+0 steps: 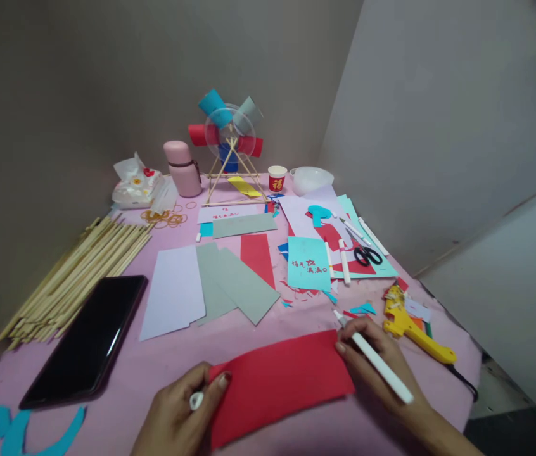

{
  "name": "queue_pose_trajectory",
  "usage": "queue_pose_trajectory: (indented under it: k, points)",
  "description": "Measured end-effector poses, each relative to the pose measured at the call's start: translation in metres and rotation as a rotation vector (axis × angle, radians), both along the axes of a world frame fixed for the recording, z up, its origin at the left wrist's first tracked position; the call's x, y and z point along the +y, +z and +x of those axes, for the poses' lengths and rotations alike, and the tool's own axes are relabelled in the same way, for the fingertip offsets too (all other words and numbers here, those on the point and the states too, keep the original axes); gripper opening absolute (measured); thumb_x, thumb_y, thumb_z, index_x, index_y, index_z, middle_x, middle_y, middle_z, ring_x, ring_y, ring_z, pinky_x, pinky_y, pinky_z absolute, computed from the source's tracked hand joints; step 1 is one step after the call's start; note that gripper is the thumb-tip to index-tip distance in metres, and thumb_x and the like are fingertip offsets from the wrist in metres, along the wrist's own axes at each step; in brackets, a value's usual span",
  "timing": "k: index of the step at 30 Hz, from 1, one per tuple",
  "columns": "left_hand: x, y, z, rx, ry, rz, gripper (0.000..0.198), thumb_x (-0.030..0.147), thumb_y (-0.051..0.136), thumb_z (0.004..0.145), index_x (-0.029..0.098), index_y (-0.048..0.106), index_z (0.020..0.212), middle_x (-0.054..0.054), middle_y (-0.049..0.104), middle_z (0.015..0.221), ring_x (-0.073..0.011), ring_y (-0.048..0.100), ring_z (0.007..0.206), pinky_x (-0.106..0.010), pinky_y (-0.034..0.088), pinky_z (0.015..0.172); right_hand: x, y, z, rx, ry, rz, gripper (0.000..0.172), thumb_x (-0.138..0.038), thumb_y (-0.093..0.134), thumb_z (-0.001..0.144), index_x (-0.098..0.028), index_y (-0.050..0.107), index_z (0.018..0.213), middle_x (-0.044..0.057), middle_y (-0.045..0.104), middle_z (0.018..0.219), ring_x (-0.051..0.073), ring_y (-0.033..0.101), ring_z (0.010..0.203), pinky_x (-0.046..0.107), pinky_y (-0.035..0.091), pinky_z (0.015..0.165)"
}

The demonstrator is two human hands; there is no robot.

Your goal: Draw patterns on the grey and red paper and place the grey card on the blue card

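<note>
A plain red sheet of paper [277, 386] is tilted up above the table's front edge. My left hand [182, 405] is closed on its left end, thumb on top, and a small white cap [196, 400] shows between the fingers. In my right hand [377, 361] is a white marker [382, 367], uncapped, its tip pointing up and left. The right thumb and fingers also touch the sheet's right edge. Beyond the sheet lie grey paper strips [249, 285] and a light blue card [308, 266] with red handwriting and a drawn star.
A black tablet [90, 342] and a bundle of wooden sticks [78, 272] lie left. To the right are a yellow glue gun [415, 329] with its cord, black scissors [367, 256] and paper scraps. A stick-framed wheel [230, 136], pink flask [183, 170] and paper cup [277, 180] stand behind.
</note>
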State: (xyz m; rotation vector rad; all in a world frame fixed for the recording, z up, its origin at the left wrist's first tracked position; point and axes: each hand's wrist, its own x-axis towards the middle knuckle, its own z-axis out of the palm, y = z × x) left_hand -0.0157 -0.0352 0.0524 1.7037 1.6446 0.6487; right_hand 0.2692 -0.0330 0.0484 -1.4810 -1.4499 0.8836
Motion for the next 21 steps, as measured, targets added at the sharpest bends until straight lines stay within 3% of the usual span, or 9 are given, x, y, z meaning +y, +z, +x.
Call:
queue_pose_trajectory:
  k: [3,6,8,11,16,21]
  points:
    - [0.008,-0.009,0.001,0.229,-0.108,-0.070,0.035,0.049,0.037,0.087,0.023,0.049,0.067,0.003,0.058,0.062,-0.0154,0.056,0.060,-0.024,0.038,0.056,0.004,-0.006,-0.009,-0.100,-0.043,-0.007,0.011,-0.033,0.054,0.084,-0.022,0.054,0.083,0.001,0.059,0.075,0.017,0.055,0.067,0.026,0.044,0.062]
    - [0.008,-0.016,0.001,0.358,-0.106,-0.065,0.035,0.048,0.032,0.089,0.024,0.048,0.069,0.002,0.061,0.065,-0.0173,0.059,0.063,-0.026,0.035,0.058,-0.004,-0.010,-0.024,-0.048,-0.134,-0.026,0.018,-0.039,0.051,0.086,-0.022,0.055,0.081,0.000,0.057,0.067,0.016,0.053,0.061,0.025,0.041,0.057]
    - [0.006,-0.017,0.002,0.374,-0.113,-0.076,0.035,0.049,0.030,0.090,0.025,0.049,0.071,0.002,0.062,0.066,-0.0177,0.060,0.063,-0.027,0.035,0.058,-0.012,-0.013,-0.040,0.094,-0.077,-0.109,0.023,-0.041,0.049,0.087,-0.022,0.053,0.075,-0.003,0.051,0.056,0.014,0.047,0.052,0.023,0.036,0.049]
    - [0.004,-0.017,0.002,0.384,-0.117,-0.087,0.033,0.048,0.031,0.090,0.026,0.050,0.074,0.002,0.063,0.069,-0.0183,0.061,0.066,-0.027,0.036,0.060,-0.020,-0.020,-0.064,0.295,0.026,-0.210,0.017,-0.039,0.049,0.084,-0.021,0.051,0.084,-0.005,0.050,0.057,0.012,0.042,0.049,0.022,0.032,0.046]
    - [0.003,-0.023,0.000,0.393,-0.112,-0.048,0.033,0.049,0.032,0.089,0.026,0.049,0.072,0.003,0.063,0.067,-0.0174,0.061,0.063,-0.027,0.036,0.058,-0.019,-0.026,-0.077,0.225,0.092,-0.230,0.011,-0.028,0.052,0.078,-0.021,0.047,0.072,-0.010,0.035,0.050,0.009,0.029,0.043,0.022,0.021,0.043]
    - [0.002,-0.026,0.000,0.397,-0.108,0.010,0.033,0.047,0.035,0.089,0.025,0.048,0.070,0.004,0.061,0.064,-0.0161,0.060,0.060,-0.026,0.036,0.055,-0.020,-0.030,-0.075,0.273,0.066,-0.196,0.015,-0.032,0.053,0.078,-0.021,0.047,0.070,-0.011,0.031,0.048,0.008,0.024,0.043,0.022,0.017,0.043]
